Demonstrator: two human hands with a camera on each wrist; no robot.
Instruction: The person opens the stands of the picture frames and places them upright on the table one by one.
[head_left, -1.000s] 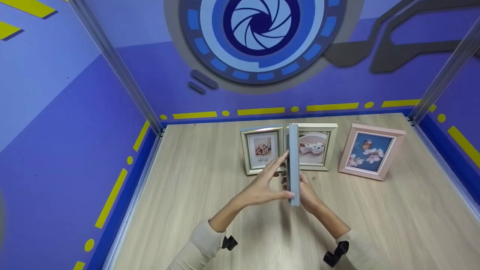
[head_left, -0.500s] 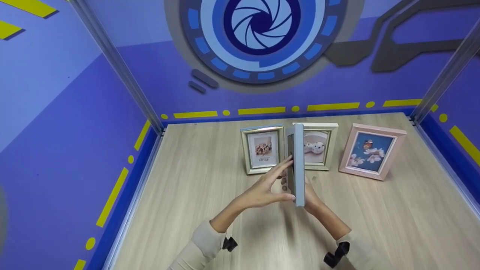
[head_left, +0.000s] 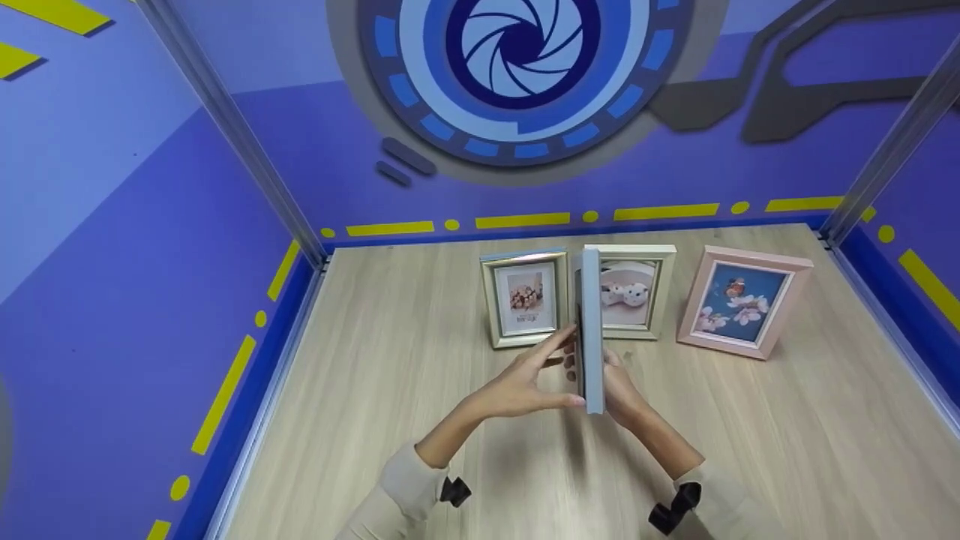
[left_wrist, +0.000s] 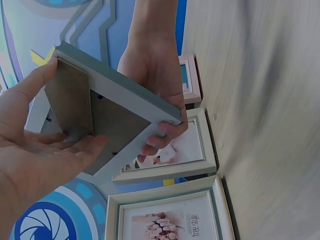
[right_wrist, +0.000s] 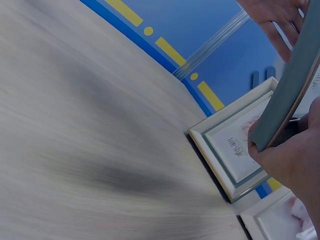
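A blue-grey photo frame is held upright off the table, edge-on in the head view. In the left wrist view its back faces the left hand, showing a brown fold-out stand. The left thumb touches one corner of that stand, and the spread fingers rest against its other side. On the far side, the right hand grips the frame by a lower corner, its fingertips curling round onto the back. In the right wrist view the right hand has its thumb along the frame's front side.
Behind the hands stand a gold-edged frame with a flower picture and a cream frame with a plush-toy picture, partly covered by the held one. A pink frame stands to the right. Blue printed walls border the wooden table.
The held frame has swung slightly right and back again, staying nearly edge-on. The left fingers have slid a little lower along its back. The standing frames have not moved.
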